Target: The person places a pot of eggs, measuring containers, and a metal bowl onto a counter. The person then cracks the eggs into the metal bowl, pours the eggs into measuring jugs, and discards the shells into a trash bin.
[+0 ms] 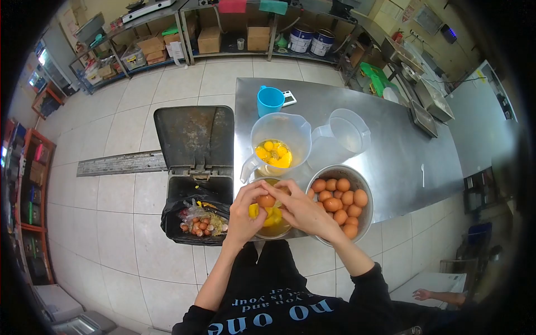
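Note:
Both my hands meet over a metal bowl [272, 230] at the table's near edge. My left hand [245, 211] has its fingers wrapped round a brown egg [266, 201]. My right hand [304, 209] touches the same egg from the other side with its fingertips. Yellow egg shows in the bowl beneath them. Just beyond stands a clear plastic jug [281, 133] with several yolks [273, 153] inside. To the right of my right hand, a large metal bowl [365, 218] holds several whole brown eggs [339, 204].
A second clear jug [346, 134], a blue cup [271, 101] and a small white device [288, 99] stand on the steel table [396, 145]. An open bin [195, 192] with eggshells is at the left. Another person's hand [422, 294] shows at the lower right.

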`<state>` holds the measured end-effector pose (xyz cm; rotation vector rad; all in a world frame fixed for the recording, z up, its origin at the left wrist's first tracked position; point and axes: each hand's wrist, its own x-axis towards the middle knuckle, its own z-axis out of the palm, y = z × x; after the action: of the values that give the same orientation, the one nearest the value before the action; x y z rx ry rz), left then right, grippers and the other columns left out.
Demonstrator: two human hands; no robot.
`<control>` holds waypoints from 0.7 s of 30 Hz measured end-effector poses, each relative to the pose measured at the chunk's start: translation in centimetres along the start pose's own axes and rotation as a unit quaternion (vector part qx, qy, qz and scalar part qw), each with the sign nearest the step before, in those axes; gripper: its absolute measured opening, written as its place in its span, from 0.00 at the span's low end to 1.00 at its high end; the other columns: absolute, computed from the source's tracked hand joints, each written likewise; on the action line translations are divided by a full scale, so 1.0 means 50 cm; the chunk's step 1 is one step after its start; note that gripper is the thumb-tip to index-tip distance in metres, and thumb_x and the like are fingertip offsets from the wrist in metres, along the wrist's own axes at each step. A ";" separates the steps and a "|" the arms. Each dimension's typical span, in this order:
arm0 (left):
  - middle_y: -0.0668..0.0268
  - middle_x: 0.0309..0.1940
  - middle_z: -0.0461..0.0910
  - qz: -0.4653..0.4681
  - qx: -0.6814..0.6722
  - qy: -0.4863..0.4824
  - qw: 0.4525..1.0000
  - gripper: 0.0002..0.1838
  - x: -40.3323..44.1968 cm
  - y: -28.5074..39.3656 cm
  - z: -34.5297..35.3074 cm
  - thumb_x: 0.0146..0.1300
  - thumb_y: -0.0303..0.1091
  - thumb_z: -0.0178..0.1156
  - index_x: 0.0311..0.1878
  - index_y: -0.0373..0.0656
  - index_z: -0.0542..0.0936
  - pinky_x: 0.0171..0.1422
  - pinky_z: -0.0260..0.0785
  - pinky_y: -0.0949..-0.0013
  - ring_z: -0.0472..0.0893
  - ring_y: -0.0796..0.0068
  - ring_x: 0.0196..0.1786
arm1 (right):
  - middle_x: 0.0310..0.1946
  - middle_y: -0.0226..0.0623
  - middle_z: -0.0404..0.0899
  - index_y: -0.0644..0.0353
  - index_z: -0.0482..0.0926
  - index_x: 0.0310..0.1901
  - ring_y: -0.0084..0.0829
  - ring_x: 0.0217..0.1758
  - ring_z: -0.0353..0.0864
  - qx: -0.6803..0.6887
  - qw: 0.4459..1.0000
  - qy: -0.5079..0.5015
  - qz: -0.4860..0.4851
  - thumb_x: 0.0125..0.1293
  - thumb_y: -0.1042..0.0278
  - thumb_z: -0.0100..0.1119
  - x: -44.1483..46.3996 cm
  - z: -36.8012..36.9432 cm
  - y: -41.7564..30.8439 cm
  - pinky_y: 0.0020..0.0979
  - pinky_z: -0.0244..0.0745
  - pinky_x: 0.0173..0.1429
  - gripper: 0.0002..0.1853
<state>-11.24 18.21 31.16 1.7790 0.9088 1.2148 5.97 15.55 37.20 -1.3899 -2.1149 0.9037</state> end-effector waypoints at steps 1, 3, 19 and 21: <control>0.57 0.54 0.73 0.000 -0.002 -0.002 1.000 0.25 -0.006 0.000 0.000 0.45 0.16 0.60 0.51 0.40 0.74 0.58 0.73 0.65 0.78 0.62 0.52 | 0.52 0.48 0.66 0.51 0.63 0.68 0.47 0.56 0.72 0.000 1.000 0.026 0.015 0.57 0.81 0.50 -0.003 0.004 -0.014 0.37 0.70 0.57 0.34; 0.59 0.58 0.67 -0.123 -0.278 -0.022 0.953 0.30 -0.026 0.002 0.003 0.47 0.17 0.60 0.57 0.41 0.66 0.65 0.66 0.65 0.72 0.66 0.59 | 0.51 0.47 0.67 0.48 0.64 0.67 0.46 0.55 0.73 -0.003 0.998 0.054 0.033 0.57 0.81 0.52 -0.002 0.026 -0.035 0.37 0.72 0.55 0.34; 0.40 0.67 0.46 -0.507 0.343 0.275 0.741 0.43 -0.340 -0.350 -0.237 0.52 0.43 0.70 0.69 0.54 0.58 0.71 0.45 0.49 0.52 0.43 0.68 | 0.43 0.39 0.71 0.55 0.77 0.42 0.43 0.48 0.73 -0.154 0.971 0.099 0.153 0.46 0.79 0.65 -0.147 -0.080 0.183 0.38 0.71 0.51 0.19; 0.36 0.68 0.38 -0.468 0.298 0.296 0.778 0.42 -0.358 -0.384 -0.226 0.52 0.46 0.69 0.69 0.58 0.59 0.71 0.38 0.43 0.43 0.34 0.69 | 0.44 0.41 0.70 0.54 0.76 0.42 0.44 0.49 0.74 -0.107 0.978 0.018 0.177 0.47 0.78 0.65 -0.166 -0.070 0.226 0.40 0.71 0.52 0.18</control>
<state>-29.54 13.30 9.79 0.9781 2.3979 0.8039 18.65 12.04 31.21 -1.9216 -2.0193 0.7860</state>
